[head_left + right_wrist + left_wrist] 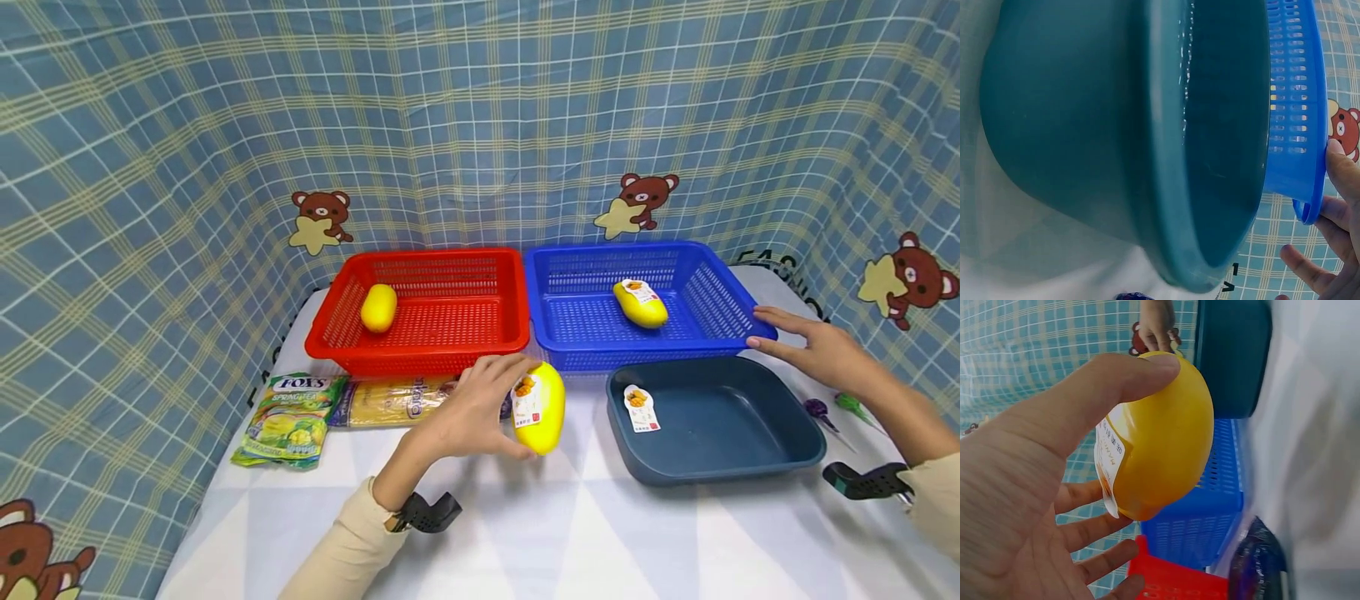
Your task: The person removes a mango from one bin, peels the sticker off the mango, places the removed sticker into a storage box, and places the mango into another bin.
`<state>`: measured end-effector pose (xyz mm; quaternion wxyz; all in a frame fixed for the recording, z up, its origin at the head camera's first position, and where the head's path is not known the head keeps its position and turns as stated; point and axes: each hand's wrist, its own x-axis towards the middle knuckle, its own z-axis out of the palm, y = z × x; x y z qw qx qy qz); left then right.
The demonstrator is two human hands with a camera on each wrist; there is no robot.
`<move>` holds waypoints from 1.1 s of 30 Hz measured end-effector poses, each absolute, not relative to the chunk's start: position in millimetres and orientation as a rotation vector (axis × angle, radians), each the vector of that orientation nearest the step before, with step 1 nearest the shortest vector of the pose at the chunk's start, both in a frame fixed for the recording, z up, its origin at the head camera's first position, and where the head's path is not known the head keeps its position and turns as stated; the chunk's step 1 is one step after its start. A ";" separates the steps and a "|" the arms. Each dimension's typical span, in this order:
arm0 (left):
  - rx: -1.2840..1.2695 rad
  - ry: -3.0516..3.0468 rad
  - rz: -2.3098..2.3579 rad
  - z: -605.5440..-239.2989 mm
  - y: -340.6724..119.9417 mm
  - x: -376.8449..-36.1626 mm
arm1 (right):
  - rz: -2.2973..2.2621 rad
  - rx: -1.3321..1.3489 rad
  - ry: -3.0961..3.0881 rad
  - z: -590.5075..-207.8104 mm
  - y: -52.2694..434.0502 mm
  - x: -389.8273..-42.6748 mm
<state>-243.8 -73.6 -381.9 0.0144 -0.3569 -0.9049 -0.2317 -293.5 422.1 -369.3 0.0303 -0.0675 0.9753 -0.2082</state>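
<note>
Head view: your left hand [468,412] grips a yellow pack [539,407] above the table [525,533]; your right hand [813,350], fingers spread, rests on the blue basket [720,275]. One pack lies in each basket, so sorting looks unfinished.

Left wrist: thumb and fingers [1094,494] curl round the pack.

Right wrist: fingertips [1335,147] touch the basket rim.

The front of the white tabletop [570,533] is left open, so free passage is offered there between the two forearms. The back is closed off by a red perforated plastic basket [427,346] and a blue perforated plastic basket [697,279], set side by side and touching. The right middle is taken up by a dark teal plastic tray [750,467], just in front of the blue basket. At the left, a green sweets packet [288,417] and a yellow pasta packet [390,402] are laid before the red basket. All sides are walled in by checked blue cloth [150,208].
</note>
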 end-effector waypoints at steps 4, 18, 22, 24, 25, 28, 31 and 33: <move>-1.100 -2.845 -0.707 -390.0 -75.2 -239.8 | -0.627 -0.198 2.998 -367.9 422.6 -293.4; -1.127 -2.872 -0.648 -416.1 -81.7 -226.7 | -0.642 -0.201 3.005 -370.0 422.1 -292.5; -1.132 -2.890 -0.660 -419.1 -82.2 -224.5 | -0.648 -0.196 3.000 -370.2 421.6 -291.8; -1.135 -2.896 -0.663 -420.1 -82.5 -223.3 | -0.644 -0.190 2.997 -370.2 421.6 -291.4; -1.136 -2.898 -0.663 -420.8 -82.7 -222.9 | -0.641 -0.189 2.996 -370.1 421.7 -291.2; -1.139 -2.901 -0.662 -422.4 -83.2 -221.8 | -0.630 -0.184 2.996 -369.8 422.0 -291.0; -1.138 -2.907 -0.664 -424.4 -84.0 -221.3 | -0.619 -0.187 3.004 -369.7 421.4 -291.7; -1.134 -2.913 -0.673 -425.6 -84.5 -221.4 | -0.614 -0.201 3.019 -370.0 420.0 -292.4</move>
